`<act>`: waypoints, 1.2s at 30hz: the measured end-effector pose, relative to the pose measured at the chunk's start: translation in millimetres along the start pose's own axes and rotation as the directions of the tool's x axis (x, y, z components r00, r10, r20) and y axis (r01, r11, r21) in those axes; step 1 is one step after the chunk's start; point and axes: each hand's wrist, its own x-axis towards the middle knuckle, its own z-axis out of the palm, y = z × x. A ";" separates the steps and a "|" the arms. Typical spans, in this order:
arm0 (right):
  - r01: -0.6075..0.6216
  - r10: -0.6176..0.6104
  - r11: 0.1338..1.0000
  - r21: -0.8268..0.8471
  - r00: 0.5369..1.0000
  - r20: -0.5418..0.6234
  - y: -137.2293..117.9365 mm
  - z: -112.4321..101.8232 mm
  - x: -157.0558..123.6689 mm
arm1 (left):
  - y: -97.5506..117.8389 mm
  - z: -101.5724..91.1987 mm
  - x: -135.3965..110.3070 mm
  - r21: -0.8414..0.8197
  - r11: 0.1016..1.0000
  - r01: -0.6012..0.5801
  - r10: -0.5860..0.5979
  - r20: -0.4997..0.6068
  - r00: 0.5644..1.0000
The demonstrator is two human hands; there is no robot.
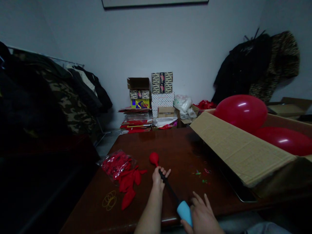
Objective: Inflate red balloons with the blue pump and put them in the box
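While rubber bands (109, 200) lie left, a carton (234, 146) flanks the pump (184, 212).

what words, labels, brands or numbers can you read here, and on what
None can be read with certainty.
Upper patterned box: reddish-pink lettering, too small and blurred.
Lower patterned box: a similar reddish mark, also unreadable.
Yellow box: printing too small to make out.
Balloon pump: no lettering visible.

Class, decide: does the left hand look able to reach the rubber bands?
Probably not without letting go: the left hand holds the red balloon at the pump, though only loose balloons lie between it and the rubber bands.
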 end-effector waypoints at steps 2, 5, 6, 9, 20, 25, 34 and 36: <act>-0.005 0.004 1.000 0.026 0.999 0.040 4.3 -0.4 -3.8 | 0.2 -0.5 0.7 -0.023 1.000 0.007 -0.007 0.003 1.000; 0.002 -0.004 0.997 0.080 1.000 0.020 2.5 -10.0 -2.8 | 4.1 0.1 1.1 -0.066 0.998 0.006 -0.004 0.025 1.000; 0.009 -0.008 0.995 0.097 1.000 -0.003 -0.1 -14.5 -1.0 | 6.5 0.9 0.9 -0.066 0.998 0.003 -0.001 0.030 1.000; 0.015 -0.008 0.992 0.127 0.998 -0.056 -10.4 -25.9 9.3 | 13.9 4.7 -1.4 -0.028 1.000 -0.010 0.011 0.034 0.999; 0.014 0.020 0.986 0.164 0.979 -0.205 -42.3 -26.6 77.5 | 32.1 30.2 -19.6 0.084 0.994 -0.068 0.059 0.111 0.992; 0.022 0.015 0.986 0.163 0.976 -0.219 -41.0 -26.3 62.4 | 44.9 41.0 -11.5 0.156 0.977 -0.147 0.137 0.072 0.988; 0.036 -0.008 0.985 0.169 0.987 -0.163 -17.9 -39.8 7.0 | 55.7 50.7 -5.6 0.148 0.974 -0.170 0.165 0.043 0.985; 0.046 -0.024 0.985 0.165 0.991 -0.134 -14.1 -42.4 -1.8 | 59.1 52.0 -5.3 0.135 0.976 -0.169 0.164 0.044 0.985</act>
